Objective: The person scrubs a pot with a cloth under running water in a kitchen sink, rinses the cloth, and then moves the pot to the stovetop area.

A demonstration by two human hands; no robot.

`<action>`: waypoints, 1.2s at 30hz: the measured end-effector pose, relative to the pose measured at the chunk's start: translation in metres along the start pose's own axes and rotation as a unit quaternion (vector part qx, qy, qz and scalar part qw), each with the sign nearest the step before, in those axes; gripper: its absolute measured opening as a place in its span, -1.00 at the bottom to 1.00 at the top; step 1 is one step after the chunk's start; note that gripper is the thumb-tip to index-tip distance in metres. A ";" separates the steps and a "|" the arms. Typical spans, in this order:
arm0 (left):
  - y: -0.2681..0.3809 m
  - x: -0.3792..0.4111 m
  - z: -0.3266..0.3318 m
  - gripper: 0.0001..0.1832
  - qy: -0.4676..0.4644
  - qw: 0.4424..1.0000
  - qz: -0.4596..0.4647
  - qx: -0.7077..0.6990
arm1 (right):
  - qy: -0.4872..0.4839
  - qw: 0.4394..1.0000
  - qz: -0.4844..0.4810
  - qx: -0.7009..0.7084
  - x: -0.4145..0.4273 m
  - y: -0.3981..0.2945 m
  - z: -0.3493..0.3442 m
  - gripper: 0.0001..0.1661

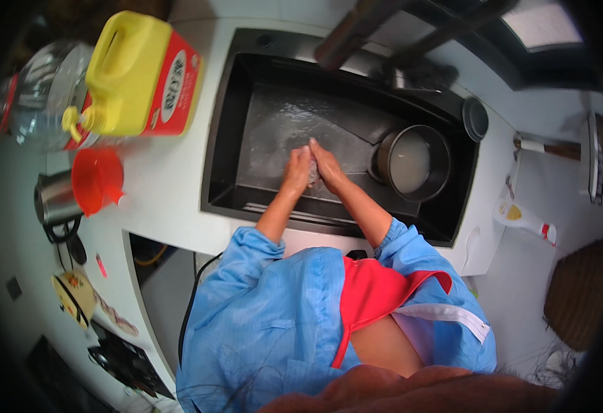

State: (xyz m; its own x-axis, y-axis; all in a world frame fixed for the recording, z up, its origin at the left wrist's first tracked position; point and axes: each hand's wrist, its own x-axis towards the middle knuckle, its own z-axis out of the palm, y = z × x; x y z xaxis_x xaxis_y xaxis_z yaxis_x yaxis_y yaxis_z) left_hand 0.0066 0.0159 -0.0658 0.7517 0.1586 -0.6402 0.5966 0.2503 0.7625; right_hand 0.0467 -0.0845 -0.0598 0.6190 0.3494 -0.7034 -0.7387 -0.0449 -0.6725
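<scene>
Over the black sink [260, 134], my left hand [297, 166] and my right hand [327, 162] are brought together, fingertips pointing at the far wall. Between the palms sits a small pale, pinkish thing [312, 172]. The fingers cover most of it, so its kind cannot be told. The sink floor under my hands looks wet. To the right of my right hand, a metal pot [425, 190] stands in the sink with cloudy whitish liquid [410, 160] in it.
A dark faucet [332, 49] reaches over the sink's far side. Left on the white counter [162, 175] stand a yellow-and-red jug [126, 77], a large clear bottle [48, 93], a red funnel [97, 178] and a steel kettle [60, 196]. A white bottle [521, 214] is at right.
</scene>
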 end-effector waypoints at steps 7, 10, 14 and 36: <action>0.014 -0.006 -0.013 -0.63 -0.147 0.981 0.106 0.063 | -0.029 0.997 -0.042 0.064 -0.029 0.007 -0.049 -0.60; 0.023 -0.014 -0.005 -0.73 -0.155 0.981 0.091 0.069 | 0.000 0.992 -0.038 0.122 -0.040 0.004 -0.067 -0.77; 0.029 -0.013 -0.011 -0.77 -0.133 0.987 -0.040 0.075 | 0.017 0.992 -0.052 0.115 -0.054 0.004 -0.096 -0.83; 0.044 -0.018 -0.006 -0.76 -0.093 0.995 -0.035 0.016 | 0.351 0.867 -0.053 -0.350 -0.056 0.027 -0.328 -0.84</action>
State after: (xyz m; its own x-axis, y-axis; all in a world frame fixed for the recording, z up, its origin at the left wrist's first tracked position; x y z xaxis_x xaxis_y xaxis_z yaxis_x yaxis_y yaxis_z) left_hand 0.0178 0.0295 -0.0215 0.7452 -0.0381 -0.6658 0.6558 0.2230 0.7212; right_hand 0.0798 -0.4124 -0.1138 0.8648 -0.2577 -0.4309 -0.4770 -0.6898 -0.5447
